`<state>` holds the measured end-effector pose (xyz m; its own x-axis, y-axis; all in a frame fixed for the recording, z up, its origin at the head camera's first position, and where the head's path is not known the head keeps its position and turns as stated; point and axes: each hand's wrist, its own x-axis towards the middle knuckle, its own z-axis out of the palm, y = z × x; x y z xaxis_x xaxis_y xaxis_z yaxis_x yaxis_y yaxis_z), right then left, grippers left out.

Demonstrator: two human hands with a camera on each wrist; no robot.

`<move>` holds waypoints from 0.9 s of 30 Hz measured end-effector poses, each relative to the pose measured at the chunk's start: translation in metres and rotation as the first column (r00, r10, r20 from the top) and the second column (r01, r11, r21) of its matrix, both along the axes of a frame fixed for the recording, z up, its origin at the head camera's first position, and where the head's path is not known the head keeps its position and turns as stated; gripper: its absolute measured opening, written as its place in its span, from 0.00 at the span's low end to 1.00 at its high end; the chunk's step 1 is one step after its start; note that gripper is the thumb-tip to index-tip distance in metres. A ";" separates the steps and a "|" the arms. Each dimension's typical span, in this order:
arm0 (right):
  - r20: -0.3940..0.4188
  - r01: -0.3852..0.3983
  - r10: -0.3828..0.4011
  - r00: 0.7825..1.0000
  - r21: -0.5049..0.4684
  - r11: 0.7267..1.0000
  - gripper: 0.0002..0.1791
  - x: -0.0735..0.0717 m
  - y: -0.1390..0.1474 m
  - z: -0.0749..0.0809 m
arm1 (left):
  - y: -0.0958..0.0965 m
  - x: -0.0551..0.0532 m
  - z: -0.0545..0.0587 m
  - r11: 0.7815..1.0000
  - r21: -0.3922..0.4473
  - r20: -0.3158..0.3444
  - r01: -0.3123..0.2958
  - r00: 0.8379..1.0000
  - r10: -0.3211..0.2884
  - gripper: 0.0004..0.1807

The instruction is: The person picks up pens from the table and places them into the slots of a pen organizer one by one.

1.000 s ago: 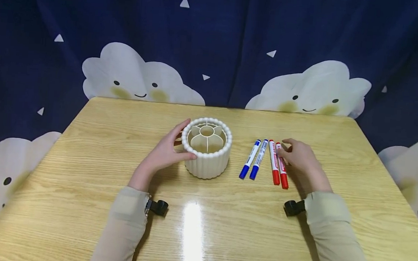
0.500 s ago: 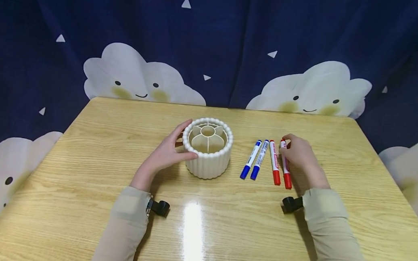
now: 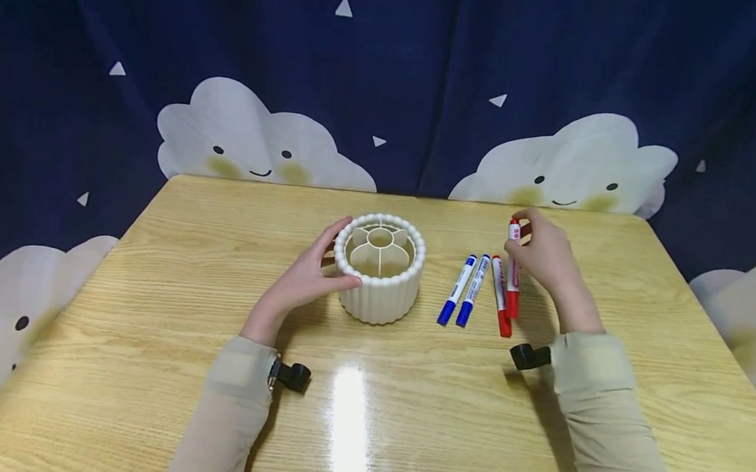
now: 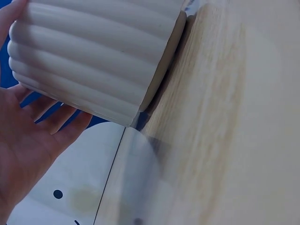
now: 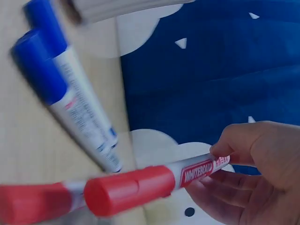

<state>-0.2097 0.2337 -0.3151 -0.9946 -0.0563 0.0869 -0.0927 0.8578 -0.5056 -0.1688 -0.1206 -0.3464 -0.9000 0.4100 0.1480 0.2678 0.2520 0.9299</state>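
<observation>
Right hand (image 3: 547, 259) pinching red marker (image 3: 513, 275) aloft, left hand (image 3: 305, 278) cupping ribbed holder (image 3: 379, 287)

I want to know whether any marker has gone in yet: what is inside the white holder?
In the head view the white holder shows only its dividers: a round middle cell with cells around it, no marker standing out. The cell floors are hidden by the walls.
</observation>
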 end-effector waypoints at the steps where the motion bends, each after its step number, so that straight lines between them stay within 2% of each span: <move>1: -0.011 0.002 -0.002 1.000 -0.018 1.000 0.28 0.000 -0.001 0.002 | 0.000 0.000 -0.001 1.000 0.001 0.002 0.000 1.000 0.000 0.51; 8: -0.107 0.007 -0.020 0.994 -0.117 0.993 0.25 0.000 -0.007 0.011 | 0.000 0.000 -0.002 1.000 0.009 0.005 0.007 1.000 -0.007 0.50; 15: -0.237 -0.007 -0.041 0.971 -0.199 0.980 0.24 -0.002 -0.028 0.020 | 0.000 -0.001 -0.001 1.000 0.011 0.003 0.009 1.000 -0.009 0.50; 18: -0.302 -0.015 -0.055 0.952 -0.225 0.974 0.24 -0.004 -0.035 0.023 | 0.000 -0.003 -0.003 1.000 0.016 -0.005 0.015 1.000 -0.015 0.50; 25: -0.438 -0.064 -0.082 0.895 -0.308 0.949 0.23 -0.006 -0.051 0.028 | -0.004 -0.016 -0.026 1.000 0.017 -0.014 0.004 1.000 -0.004 0.51; 27: -0.474 -0.092 -0.081 0.877 -0.331 0.939 0.23 -0.006 -0.056 0.030 | -0.004 -0.016 -0.029 1.000 0.018 -0.020 -0.001 1.000 0.001 0.51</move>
